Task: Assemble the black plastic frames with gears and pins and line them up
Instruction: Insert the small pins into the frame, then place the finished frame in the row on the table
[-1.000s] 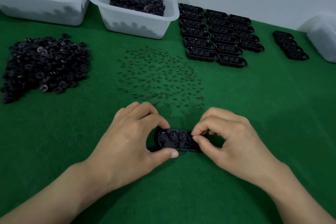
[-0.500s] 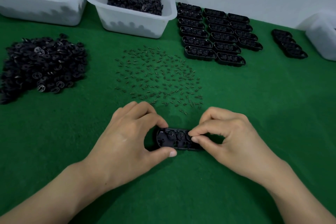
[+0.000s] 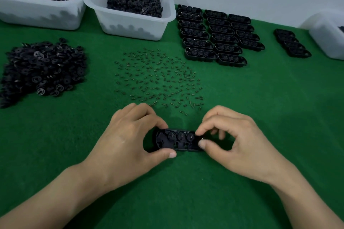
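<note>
A black oblong plastic frame lies on the green felt between my hands, with three small gears seated in its upper row. My left hand pinches its left end between thumb and forefinger. My right hand pinches the right end, thumb and forefinger tips meeting at the frame's edge; whether a pin sits between them is too small to tell. Loose small pins are scattered just beyond the frame. A heap of black gears lies at the left.
Several finished frames stand in rows at the back, with a shorter row further right. Two white bins of black parts stand at the back left. Another white bin is at the right edge.
The right thumb and forefinger have shifted slightly along the frame's right end. The left hand keeps the same grip. The camera view has dropped a little.
</note>
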